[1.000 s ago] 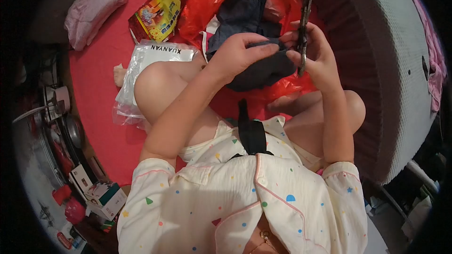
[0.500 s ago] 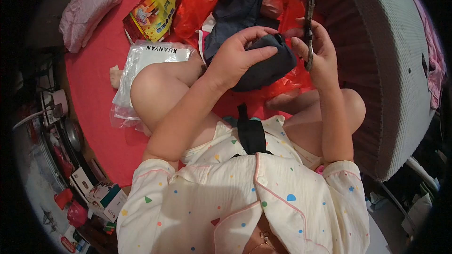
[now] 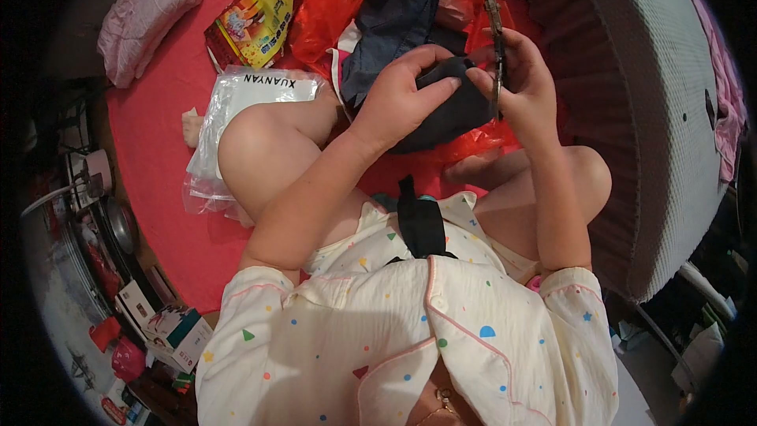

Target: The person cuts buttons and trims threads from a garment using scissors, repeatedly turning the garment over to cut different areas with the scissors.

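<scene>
My left hand (image 3: 398, 102) is closed on a dark cloth (image 3: 445, 126), thumb on top and fingers behind its folded upper edge. The cloth hangs in front of my crossed legs. My right hand (image 3: 524, 91) pinches the cloth's right corner between thumb and forefinger. A long, thin, dark stick-like thing (image 3: 495, 28) stands upright along that hand's fingers, its lower end overlapping the cloth; I cannot tell what it is. Behind the hands lies a navy garment (image 3: 394, 20) on a red plastic bag (image 3: 323, 20).
A clear packet marked XUANYAN (image 3: 260, 95) lies by my left knee on the red sheet (image 3: 165, 213). Beyond it are a yellow and dark red bag (image 3: 256, 24) and a pink pillow (image 3: 154, 16). A padded grey panel (image 3: 662, 134) rises at right. A black strap (image 3: 419, 225) crosses my lap.
My right hand has moved left to the cloth's corner, bringing the thin dark thing over the cloth. My left hand keeps its hold, shifting only slightly.
</scene>
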The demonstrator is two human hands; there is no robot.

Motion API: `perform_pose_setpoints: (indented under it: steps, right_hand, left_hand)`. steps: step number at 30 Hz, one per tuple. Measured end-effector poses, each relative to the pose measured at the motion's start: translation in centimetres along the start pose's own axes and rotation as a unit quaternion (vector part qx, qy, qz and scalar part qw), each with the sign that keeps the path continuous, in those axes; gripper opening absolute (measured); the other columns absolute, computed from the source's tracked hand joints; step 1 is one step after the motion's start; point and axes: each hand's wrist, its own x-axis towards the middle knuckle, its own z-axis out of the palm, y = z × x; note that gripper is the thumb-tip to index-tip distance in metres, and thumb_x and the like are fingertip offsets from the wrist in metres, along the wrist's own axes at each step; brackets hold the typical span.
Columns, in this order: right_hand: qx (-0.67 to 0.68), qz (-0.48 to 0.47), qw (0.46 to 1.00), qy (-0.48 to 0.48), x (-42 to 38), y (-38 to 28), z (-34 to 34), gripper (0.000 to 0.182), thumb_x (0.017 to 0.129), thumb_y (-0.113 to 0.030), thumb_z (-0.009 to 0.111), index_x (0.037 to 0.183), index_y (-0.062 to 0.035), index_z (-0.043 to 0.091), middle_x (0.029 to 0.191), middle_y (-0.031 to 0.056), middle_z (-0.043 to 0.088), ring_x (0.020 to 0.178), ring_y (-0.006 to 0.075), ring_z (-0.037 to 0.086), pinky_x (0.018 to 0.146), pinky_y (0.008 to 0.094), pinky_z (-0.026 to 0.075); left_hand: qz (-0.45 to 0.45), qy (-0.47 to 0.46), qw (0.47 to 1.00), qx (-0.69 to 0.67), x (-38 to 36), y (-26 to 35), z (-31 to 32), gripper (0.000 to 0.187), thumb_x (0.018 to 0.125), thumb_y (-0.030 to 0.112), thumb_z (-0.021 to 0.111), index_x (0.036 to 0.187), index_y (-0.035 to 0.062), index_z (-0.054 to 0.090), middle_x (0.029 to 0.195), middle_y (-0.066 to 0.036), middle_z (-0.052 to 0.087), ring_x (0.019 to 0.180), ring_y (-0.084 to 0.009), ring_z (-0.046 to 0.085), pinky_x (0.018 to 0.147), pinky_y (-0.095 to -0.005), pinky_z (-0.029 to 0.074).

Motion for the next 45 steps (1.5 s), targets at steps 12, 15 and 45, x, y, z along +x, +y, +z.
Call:
perform_pose_setpoints:
  steps: [12, 15, 45]
  right_hand:
    - [-0.041, -0.057, 0.997, 0.036, -0.2, 0.0, 0.3, 0.049, 0.083, -0.001, 0.071, 0.125, 0.0015, 0.046, 0.102, 0.0116, 0.066, 0.095, 0.0153, 0.064, 0.084, 0.0262, 0.051]
    - [-0.002, 0.027, 1.0, 0.011, -1.0, 0.1, -1.0, 0.049, 0.084, -0.006, 0.072, 0.125, 0.0011, 0.047, 0.105, 0.0121, 0.066, 0.098, 0.0156, 0.063, 0.086, 0.0271, 0.05]
    - [-0.356, 0.123, 0.926, -0.032, -9.2, -3.9, -1.2, 0.071, 0.073, -0.031, 0.081, 0.127, 0.0014, 0.049, 0.102, 0.0177, 0.058, 0.097, 0.0311, 0.056, 0.087, 0.0399, 0.045]
  left_hand:
    - [-0.215, 0.027, 0.891, -0.399, -0.1, -1.2, 0.9, 0.029, 0.084, 0.002, 0.071, 0.109, 0.0042, 0.056, 0.101, -0.005, 0.062, 0.096, -0.0129, 0.061, 0.087, -0.0237, 0.048]
    - [-0.187, 0.056, 0.905, -0.378, 0.2, -1.2, 0.5, 0.029, 0.084, 0.001, 0.07, 0.11, 0.0038, 0.057, 0.101, -0.005, 0.062, 0.098, -0.014, 0.061, 0.091, -0.0251, 0.048]
    - [-0.085, 0.124, 0.914, -0.376, 0.5, -1.1, 0.1, 0.017, 0.083, -0.003, 0.068, 0.097, 0.0038, 0.063, 0.096, -0.006, 0.067, 0.09, -0.0128, 0.063, 0.086, -0.0253, 0.05]
